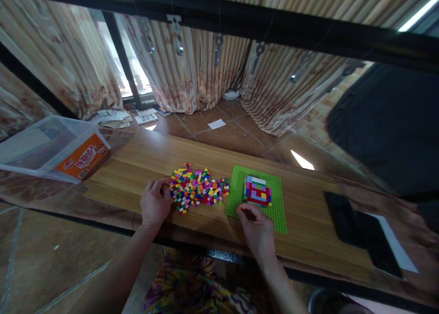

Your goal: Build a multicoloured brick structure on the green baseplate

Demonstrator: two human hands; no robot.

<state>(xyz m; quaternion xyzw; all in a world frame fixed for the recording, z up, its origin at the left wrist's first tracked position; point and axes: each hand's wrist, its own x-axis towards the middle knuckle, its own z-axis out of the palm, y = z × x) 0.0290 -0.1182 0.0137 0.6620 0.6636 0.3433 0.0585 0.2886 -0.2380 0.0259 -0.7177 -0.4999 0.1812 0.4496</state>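
My left hand [157,201] rests at the left edge of a loose pile of small coloured toy bricks [199,188]. Its fingers are curled in, and what they hold, if anything, is hidden. Over the near left part of a green studded baseplate [278,215] is my right hand [258,227]. Thumb and forefinger are pinched together there, on something too small to make out. Just beyond those fingertips, a low rectangular brick build [258,191] stands on the baseplate, with red, blue, white and yellow bricks showing on top.
A clear plastic box [51,156] with an orange label stands at the wooden table's [137,156] left end. Dark flat objects [360,227] and a white sheet [398,241] lie at the right. A black bar [219,26] crosses above, before curtains [206,71].
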